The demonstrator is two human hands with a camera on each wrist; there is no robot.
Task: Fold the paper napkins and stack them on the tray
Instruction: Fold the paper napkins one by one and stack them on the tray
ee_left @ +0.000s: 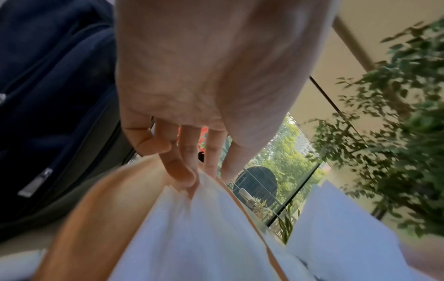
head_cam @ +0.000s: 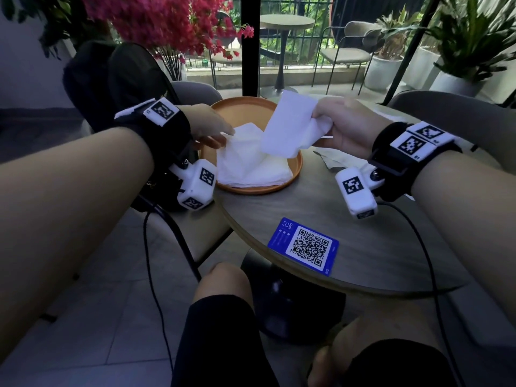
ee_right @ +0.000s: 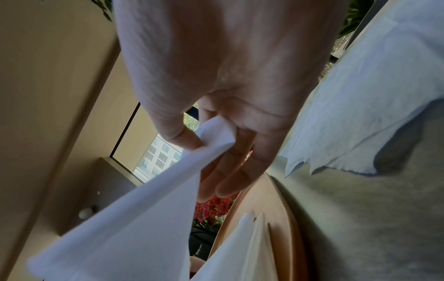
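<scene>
The right hand (head_cam: 342,127) pinches a white napkin (head_cam: 287,124) between thumb and fingers and holds it in the air above the right side of the orange tray (head_cam: 237,113); the sheet hangs down and hides part of the tray's far rim. The left hand (head_cam: 208,127) reaches in over the tray's left edge, its fingertips (ee_left: 182,176) pinching the raised corner of the napkin pile (head_cam: 251,163) lying on the tray. The pile is loose and rumpled, not squared. The tray sits at the far left of the round worktop (head_cam: 349,247). A crumpled sheet (head_cam: 335,160) lies on the worktop just right of the tray, under the right wrist. A blue card (head_cam: 303,245) with a printed code lies near the front edge, well apart from the tray. A dark bag (head_cam: 111,88) rests on the chair (head_cam: 201,93) behind the left arm, with red flowers (head_cam: 173,20) beyond.
</scene>
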